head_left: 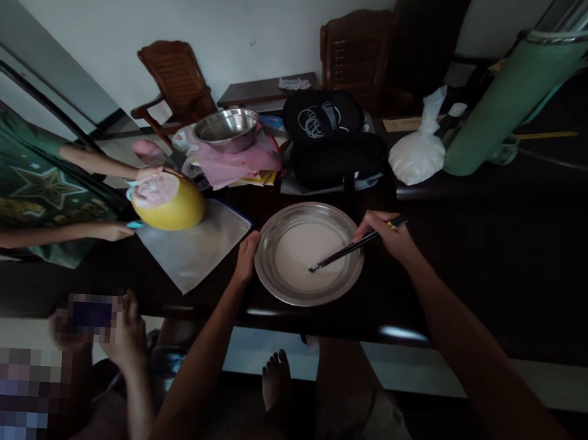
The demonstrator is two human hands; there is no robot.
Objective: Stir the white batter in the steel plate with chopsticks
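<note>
A wide metal bowl with whitish liquid in it stands on the dark table before me. My left hand grips the bowl's left rim, its thumb along the edge. Over the bowl's right rim, my right hand is closed round a pair of dark chopsticks. Their tips dip into the liquid near its middle. A knotted clear bag of white powder sits beyond the bowl on the right, next to a tall green flask.
At left, a person in a green shirt holds a yellow bowl of pinkish stuff over a translucent mat. Another person's hands hold a blurred device. Behind are a black case, an empty metal bowl on pink cloth, and wooden chairs.
</note>
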